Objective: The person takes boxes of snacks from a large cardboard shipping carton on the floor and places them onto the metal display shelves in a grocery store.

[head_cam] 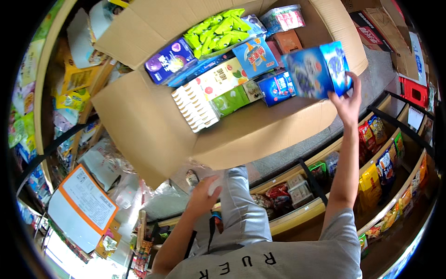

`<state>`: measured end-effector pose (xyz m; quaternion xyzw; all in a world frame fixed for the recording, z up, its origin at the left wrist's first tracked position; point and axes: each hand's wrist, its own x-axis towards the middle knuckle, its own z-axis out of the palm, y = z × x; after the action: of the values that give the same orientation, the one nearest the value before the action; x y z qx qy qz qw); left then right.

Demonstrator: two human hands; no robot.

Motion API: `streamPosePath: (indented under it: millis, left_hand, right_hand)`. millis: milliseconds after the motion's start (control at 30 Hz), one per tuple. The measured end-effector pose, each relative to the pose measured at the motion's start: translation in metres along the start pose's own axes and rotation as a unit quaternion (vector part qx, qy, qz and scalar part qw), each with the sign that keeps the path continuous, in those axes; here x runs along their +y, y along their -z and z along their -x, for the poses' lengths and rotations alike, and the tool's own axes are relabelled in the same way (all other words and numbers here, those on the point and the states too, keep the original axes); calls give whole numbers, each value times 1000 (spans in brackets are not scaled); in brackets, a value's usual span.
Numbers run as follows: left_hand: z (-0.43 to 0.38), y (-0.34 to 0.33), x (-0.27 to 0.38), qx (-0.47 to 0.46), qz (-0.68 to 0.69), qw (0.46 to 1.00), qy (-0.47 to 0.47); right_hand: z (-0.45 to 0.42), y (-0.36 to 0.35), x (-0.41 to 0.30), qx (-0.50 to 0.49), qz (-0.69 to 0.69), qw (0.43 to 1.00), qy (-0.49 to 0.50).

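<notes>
My right hand (pixel 348 101) grips the end of a blue snack box (pixel 308 73) with blueberry pictures. The box is tilted above the right side of a big open cardboard carton (pixel 146 125). Fingers apart, my left hand (pixel 205 195) is by my leg below the carton, with nothing clearly seen in it. Inside the carton are a tub of green packets (pixel 219 31), a purple box (pixel 170 61), a cream box with fruit pictures (pixel 219 78), stacked white boxes (pixel 195 108), a green box (pixel 231 101), a light blue box (pixel 254 57) and a darker blue box (pixel 277 89).
Wooden shelves (pixel 296 212) with bagged snacks curve along the right and bottom. More shelves (pixel 40 87) stand at left, near a white-and-orange carton (pixel 83 209) bearing writing. A red plastic crate (pixel 414 92) and flattened cardboard (pixel 386 31) are at upper right.
</notes>
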<state>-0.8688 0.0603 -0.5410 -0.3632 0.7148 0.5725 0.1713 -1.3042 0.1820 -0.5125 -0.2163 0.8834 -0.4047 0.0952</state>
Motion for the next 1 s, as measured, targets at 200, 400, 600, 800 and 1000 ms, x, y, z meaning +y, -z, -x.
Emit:
streamPosePath:
  millis: [200,400,600,800,1000]
  left_hand:
    - [-21,20,84,40,126,987,-92]
    - [-8,27,110,-91,308,944,-70]
    - [-8,22,65,-15,353,935,17]
    - [-1,15,52,78,513,849,97]
    - [3,48,64,97,609,787,19]
  right_hand:
    - [71,15,-50,-381,-112,912,-101]
    - [125,-53,-41,-663,-283,678,-142]
    - [145,-68,-51,-537,-343,713,-293]
    - [180,-42,-18,-433,-356,771,-302]
    - [192,-24,-69,-395,-485,710,-324]
